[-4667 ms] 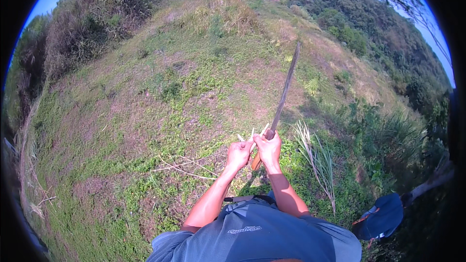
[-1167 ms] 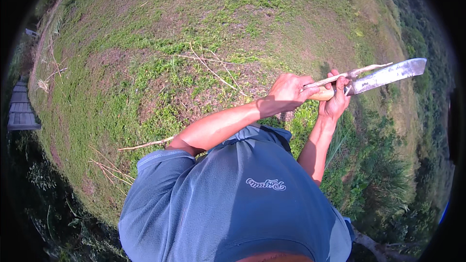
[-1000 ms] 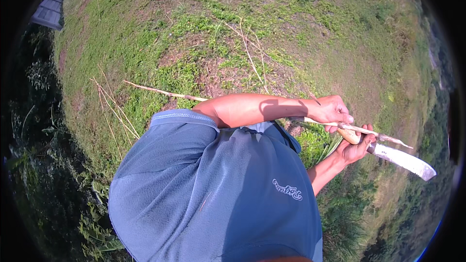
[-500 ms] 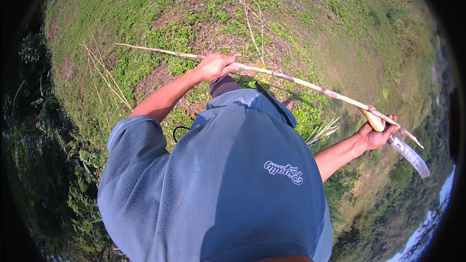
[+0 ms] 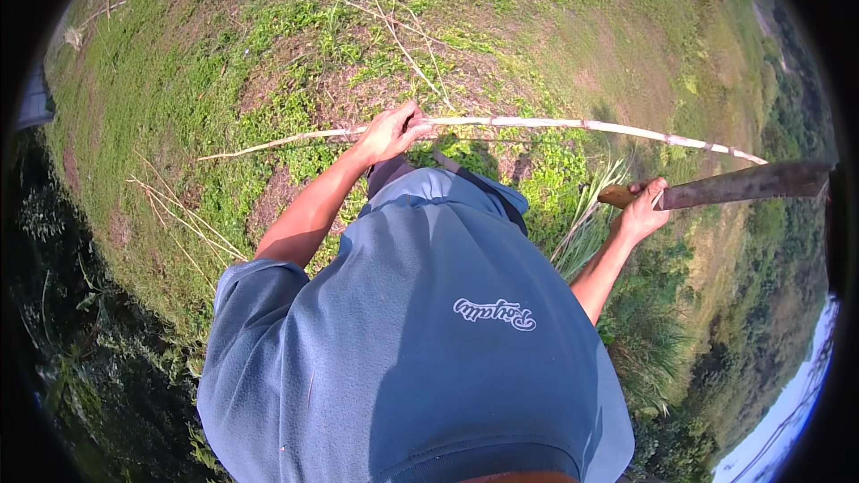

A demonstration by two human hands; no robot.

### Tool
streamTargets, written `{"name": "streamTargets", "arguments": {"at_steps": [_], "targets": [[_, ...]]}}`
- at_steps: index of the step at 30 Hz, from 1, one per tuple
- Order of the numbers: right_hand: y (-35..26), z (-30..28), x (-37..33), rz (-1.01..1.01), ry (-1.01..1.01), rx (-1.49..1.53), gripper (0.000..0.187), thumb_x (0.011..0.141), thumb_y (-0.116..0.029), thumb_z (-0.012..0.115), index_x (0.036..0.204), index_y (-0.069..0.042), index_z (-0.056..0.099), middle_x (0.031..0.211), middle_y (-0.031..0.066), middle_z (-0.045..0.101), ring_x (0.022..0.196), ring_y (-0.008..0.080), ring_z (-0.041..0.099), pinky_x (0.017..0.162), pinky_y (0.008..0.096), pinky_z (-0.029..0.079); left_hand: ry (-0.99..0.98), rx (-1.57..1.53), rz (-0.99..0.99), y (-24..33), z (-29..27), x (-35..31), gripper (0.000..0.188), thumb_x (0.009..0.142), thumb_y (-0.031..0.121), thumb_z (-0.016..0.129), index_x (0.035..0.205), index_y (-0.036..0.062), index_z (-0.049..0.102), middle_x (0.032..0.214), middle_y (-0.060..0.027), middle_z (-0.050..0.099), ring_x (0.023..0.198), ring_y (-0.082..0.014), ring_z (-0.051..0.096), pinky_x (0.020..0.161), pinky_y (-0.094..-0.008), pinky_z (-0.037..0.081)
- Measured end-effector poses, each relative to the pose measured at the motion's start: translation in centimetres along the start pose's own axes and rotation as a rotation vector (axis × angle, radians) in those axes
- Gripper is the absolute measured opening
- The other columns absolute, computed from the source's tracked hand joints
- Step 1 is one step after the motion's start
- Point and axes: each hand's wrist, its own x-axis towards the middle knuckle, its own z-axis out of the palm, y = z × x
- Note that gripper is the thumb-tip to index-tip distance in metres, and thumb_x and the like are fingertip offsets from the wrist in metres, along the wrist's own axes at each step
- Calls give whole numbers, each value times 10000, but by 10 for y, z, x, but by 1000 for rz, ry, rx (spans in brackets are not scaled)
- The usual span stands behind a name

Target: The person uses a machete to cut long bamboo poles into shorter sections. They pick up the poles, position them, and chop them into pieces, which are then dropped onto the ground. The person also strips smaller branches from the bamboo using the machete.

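Right now the left hand [image 5: 391, 131] grips a long thin stick [image 5: 573, 125] that runs past the right hand [image 5: 642, 213], which is closed on a big knife [image 5: 734, 185], so a bad swing could cut fingers or snap the stick.

A grassy slope [image 5: 224, 80] with bare brown patches [image 5: 277, 201], dry stalks [image 5: 179, 215] scattered on it, a grass tuft [image 5: 586, 224], and trees [image 5: 769, 322] beyond.
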Motion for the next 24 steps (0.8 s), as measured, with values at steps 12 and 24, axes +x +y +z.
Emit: {"name": "streamTargets", "arguments": {"at_steps": [12, 24], "targets": [[-35, -24, -42, 374, -278, -249, 171, 902, -173, 655, 849, -35, 571, 571, 6, 508, 430, 96, 482, 394, 247, 379, -135, 13, 201, 59, 45, 50, 340, 934, 374, 539, 995, 49, 619, 771, -157, 633, 716, -322, 628, 651, -418, 471], [-46, -35, -57, 448, -365, -247, 143, 915, -127, 604, 827, -28, 549, 571, 15, 514, 433, 94, 473, 413, 250, 394, -5, -134, 135, 82, 63, 45, 250, 902, 298, 617, 965, 55, 631, 675, -76, 580, 603, -172, 551, 569, -335, 441]]}}
